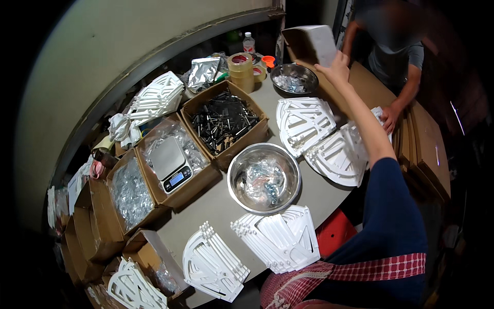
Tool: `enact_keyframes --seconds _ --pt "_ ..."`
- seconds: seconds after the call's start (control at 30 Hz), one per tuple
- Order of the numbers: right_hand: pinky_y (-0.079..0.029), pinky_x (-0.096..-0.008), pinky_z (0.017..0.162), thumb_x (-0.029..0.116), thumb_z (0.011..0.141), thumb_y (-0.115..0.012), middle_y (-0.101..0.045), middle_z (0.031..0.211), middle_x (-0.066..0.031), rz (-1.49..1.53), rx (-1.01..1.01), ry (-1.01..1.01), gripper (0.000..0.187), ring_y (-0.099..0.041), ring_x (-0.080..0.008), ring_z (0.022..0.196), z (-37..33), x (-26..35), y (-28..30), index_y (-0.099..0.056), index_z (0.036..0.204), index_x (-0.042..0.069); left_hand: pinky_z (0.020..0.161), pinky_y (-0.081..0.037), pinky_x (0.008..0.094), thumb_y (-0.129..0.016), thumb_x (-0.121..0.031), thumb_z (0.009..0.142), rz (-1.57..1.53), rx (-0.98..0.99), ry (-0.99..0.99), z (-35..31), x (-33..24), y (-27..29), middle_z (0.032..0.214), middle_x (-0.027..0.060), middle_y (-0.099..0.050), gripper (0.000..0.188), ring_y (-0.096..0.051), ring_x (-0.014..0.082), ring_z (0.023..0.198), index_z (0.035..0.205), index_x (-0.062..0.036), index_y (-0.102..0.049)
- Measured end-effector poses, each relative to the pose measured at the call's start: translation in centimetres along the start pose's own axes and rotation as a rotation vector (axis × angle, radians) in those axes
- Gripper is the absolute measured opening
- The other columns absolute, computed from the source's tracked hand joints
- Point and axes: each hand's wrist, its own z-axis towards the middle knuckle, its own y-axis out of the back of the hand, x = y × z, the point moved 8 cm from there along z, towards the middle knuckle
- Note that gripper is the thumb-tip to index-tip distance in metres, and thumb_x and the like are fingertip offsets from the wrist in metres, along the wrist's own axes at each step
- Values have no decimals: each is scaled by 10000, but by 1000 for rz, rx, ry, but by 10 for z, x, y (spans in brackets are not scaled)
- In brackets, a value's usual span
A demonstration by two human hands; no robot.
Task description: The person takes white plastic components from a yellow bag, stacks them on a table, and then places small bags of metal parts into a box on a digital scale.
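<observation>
My right arm, in a dark blue sleeve, stretches to the far right of the table. My right hand (335, 70) is closed on the lower edge of a white cardboard box (323, 44), tilted with its brown open side toward the left. A co-worker's forearm (351, 37) reaches behind this box; whether that hand touches it is hidden. Below my forearm lie stacks of white fan-shaped plastic parts (304, 122). The co-worker's other hand (389, 119) rests at the far end of these stacks. My left hand is out of view.
A steel bowl of small clear packets (235, 191) stands mid-table; a darker bowl (278, 90) stands farther back. Cardboard boxes hold black pieces (222, 121) and clear packets (131, 193). A digital scale (170, 159) sits on one box. More white fan parts (280, 239) lie near me.
</observation>
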Motion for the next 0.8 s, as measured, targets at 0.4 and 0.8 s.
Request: enact_keyframes --seconds 0.4,0.8 --pt "-575 -323 554 542 784 -640 -631 830 -122 1214 1240 -764 590 -635 -212 587 -196 174 -105 -565 1129 70 736 -530 318 -730 -227 859 -6 14 804 -19 47 19 963 174 -676 432 -648 198 833 1102 68 -528" --pt "-466 -330 887 348 909 -614 -600 1152 -134 1074 600 295 418 -593 -231 1018 -280 319 74 -603 1163 17 696 -564 375 -464 -107 981 -822 -119 658 28 -68 13 999 149 -527 141 -641 270 912 1031 -13 -371"
